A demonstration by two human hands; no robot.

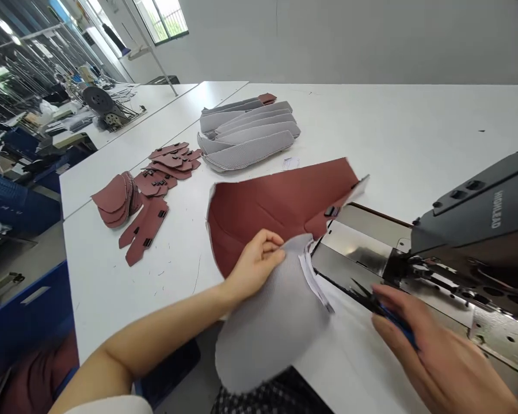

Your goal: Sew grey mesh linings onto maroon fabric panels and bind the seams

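My left hand (259,259) pinches the edge of a sewn fabric piece whose grey ribbed side (276,333) hangs over the table's front edge. Its dark red side (271,207) spreads out behind the hand, with a small black clip-like part (331,211) near the right end. A white strip (315,282) runs along the grey part's seam. In my right hand (427,345) is a pair of small thread snips (380,305) with dark blades and a blue handle. The blades point left toward the seam, apart from the fabric.
A sewing machine (475,230) stands on the right. Stacked grey pieces (250,135) lie at the back of the white table (414,126). Dark red pieces (116,201), some with black parts, lie at the left. A blue bin (30,310) stands beside the table.
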